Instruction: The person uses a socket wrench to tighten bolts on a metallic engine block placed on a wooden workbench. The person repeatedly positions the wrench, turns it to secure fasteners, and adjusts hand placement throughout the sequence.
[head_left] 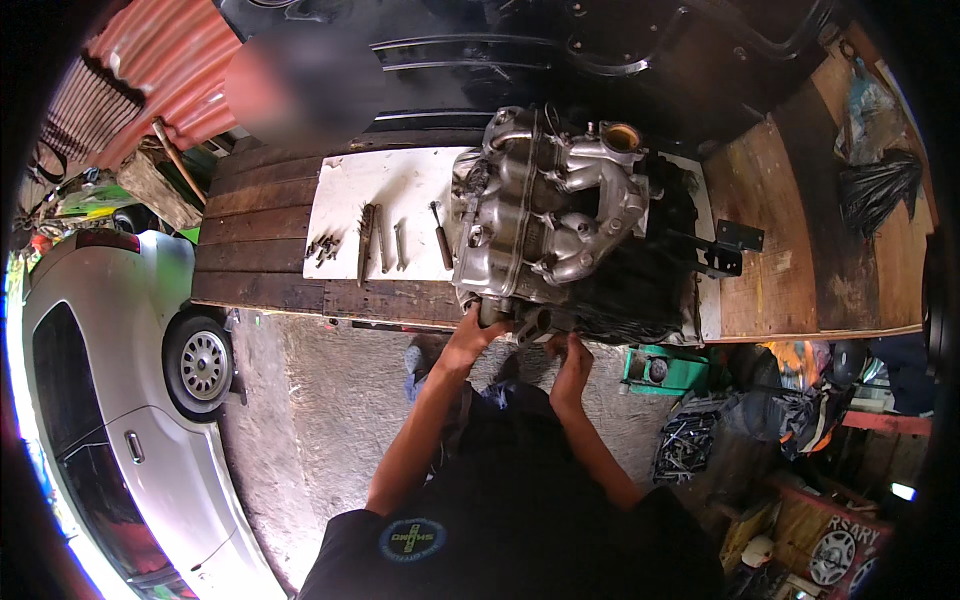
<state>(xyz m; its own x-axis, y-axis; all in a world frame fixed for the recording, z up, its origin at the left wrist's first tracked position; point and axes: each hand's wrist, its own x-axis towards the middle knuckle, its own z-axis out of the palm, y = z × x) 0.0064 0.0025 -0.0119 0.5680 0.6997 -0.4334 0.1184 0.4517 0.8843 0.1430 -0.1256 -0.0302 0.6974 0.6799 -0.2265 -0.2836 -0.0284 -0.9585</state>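
Note:
A metal engine (520, 215) with a cast intake manifold (605, 215) rests at the table's near edge. My left hand (474, 338) is closed around a rounded pipe fitting (492, 312) at its near end. Just to the right, my right hand (569, 362) has its fingers curled in by the engine's lower near side, below a dark metal bracket (535, 325); what the fingertips hold, if anything, is hidden. Left of the engine, a screwdriver (441, 235), wrenches (400, 247) and several bolts (323, 248) lie on a white board (340, 190).
The board lies on a wooden plank table (250, 225). A metal bracket (735, 240) sticks out on the engine's right. On the floor are a green jack (665, 370) and a tray of tools (685, 440). A silver car (150, 400) stands at left.

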